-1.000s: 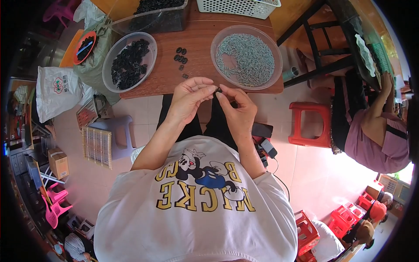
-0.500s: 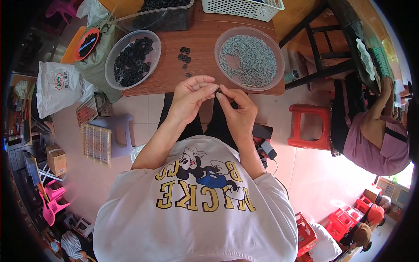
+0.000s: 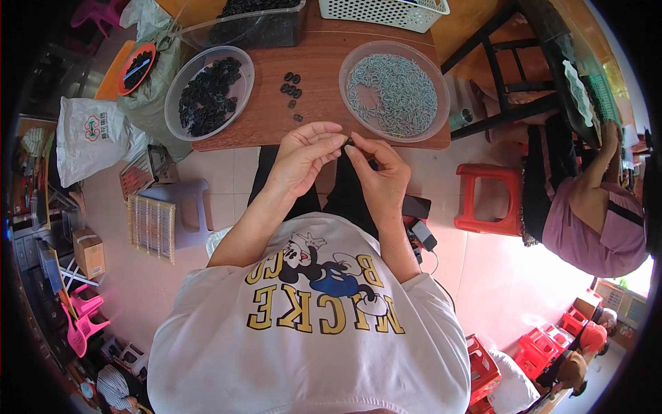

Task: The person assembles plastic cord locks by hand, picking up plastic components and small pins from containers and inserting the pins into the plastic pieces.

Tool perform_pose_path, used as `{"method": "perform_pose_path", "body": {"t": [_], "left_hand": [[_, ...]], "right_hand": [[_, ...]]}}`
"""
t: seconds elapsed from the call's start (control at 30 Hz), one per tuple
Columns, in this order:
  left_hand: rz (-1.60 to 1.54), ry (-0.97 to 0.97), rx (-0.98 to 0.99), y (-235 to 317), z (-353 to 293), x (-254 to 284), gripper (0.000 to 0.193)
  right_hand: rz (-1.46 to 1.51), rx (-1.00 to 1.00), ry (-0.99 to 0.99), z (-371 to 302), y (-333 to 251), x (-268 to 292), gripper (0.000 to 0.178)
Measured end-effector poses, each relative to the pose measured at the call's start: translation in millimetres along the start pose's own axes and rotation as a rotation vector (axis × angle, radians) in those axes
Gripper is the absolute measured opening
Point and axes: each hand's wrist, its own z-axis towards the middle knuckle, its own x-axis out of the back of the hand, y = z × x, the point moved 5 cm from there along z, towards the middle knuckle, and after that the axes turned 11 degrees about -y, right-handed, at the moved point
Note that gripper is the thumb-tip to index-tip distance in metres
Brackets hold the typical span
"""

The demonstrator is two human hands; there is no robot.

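Observation:
My left hand [image 3: 301,160] and my right hand [image 3: 380,172] meet at the near edge of the table, thumbs and index fingers pinched together. Between the fingertips is a small dark piece [image 3: 348,141], mostly covered, so its exact kind is hard to make out. Just beyond, several small black oval plastic parts [image 3: 292,90] lie in a loose group on the wooden tabletop [image 3: 314,62]. A round clear tub [image 3: 241,93] of similar black parts stands to the left. To the right, another round tub [image 3: 343,86] holds many silvery screw-like metal pieces [image 3: 400,93].
At the far side are a clear bin [image 3: 276,34] of black parts and a white perforated basket [image 3: 386,17]. A purple-grey stool [image 3: 189,214] stands left, a red stool [image 3: 486,200] right. A seated person in a mauve top [image 3: 596,228] is at far right.
Both hands have shifted very slightly to the right, still pinching together at the small dark piece. The tubs and the loose parts on the table look the same.

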Motion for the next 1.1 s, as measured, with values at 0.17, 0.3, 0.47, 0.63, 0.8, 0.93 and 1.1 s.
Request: {"method": "perform_pose_path", "body": {"t": [0.17, 0.3, 0.47, 0.63, 0.8, 0.93, 1.1], "left_hand": [[0.188, 0.001, -0.061, 4, -1, 0, 0.023], [0.263, -0.025, -0.043, 3, -3, 2, 0.024], [0.266, 0.035, -0.027, -1, -1, 8, 0.026], [0.215, 0.095, -0.017, -6, -5, 18, 0.027], [0.197, 0.121, -0.005, -6, -6, 20, 0.028], [0.152, 0.129, 0.01, -5, -8, 19, 0.028], [0.192, 0.097, -0.033, -3, -9, 22, 0.031]], "right_hand": [[-0.138, 0.086, 0.005, -1, -3, 0, 0.021], [-0.147, 0.105, -0.02, -1, 1, -2, 0.02], [-0.06, -0.025, -0.014, -1, 20, -5, 0.019], [-0.054, -0.05, -0.008, -3, 20, -8, 0.02], [-0.174, -0.011, 0.003, -3, 18, -8, 0.019], [-0.181, 0.016, 0.003, -3, 16, -12, 0.019], [-0.155, -0.049, -0.009, -5, 16, -14, 0.019]]}}
